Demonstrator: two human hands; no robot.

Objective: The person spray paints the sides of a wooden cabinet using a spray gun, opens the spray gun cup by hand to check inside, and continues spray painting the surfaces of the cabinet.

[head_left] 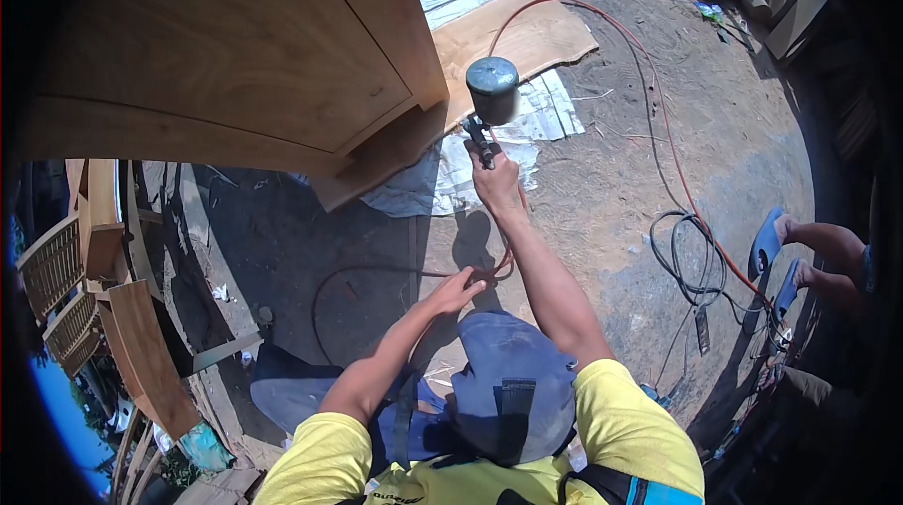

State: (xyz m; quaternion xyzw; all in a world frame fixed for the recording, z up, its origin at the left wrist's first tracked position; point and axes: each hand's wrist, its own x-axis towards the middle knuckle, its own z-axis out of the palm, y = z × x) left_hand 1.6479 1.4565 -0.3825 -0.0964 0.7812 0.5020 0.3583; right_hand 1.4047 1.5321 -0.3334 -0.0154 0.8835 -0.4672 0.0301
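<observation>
My right hand point(497, 181) is stretched forward and wrapped around the handle of a spray gun point(482, 140). A round metal paint cup point(493, 91) sits on top of the gun. Beside them stands a large wooden cabinet point(235, 44) with a panelled face, at the upper left. My left hand point(455, 292) is lower and nearer to me, fingers extended, next to a reddish air hose point(376, 269). Whether its fingertips touch the hose I cannot tell. The hose runs up past my right wrist.
A wooden slab point(527, 30) lies on white sheets point(555, 110) beneath the cabinet. The red hose point(658, 91) loops across the right side to a coiled dark cable point(691, 260). Another person's sandalled feet point(769, 232) are at right. Wooden furniture parts point(141, 345) stand at left.
</observation>
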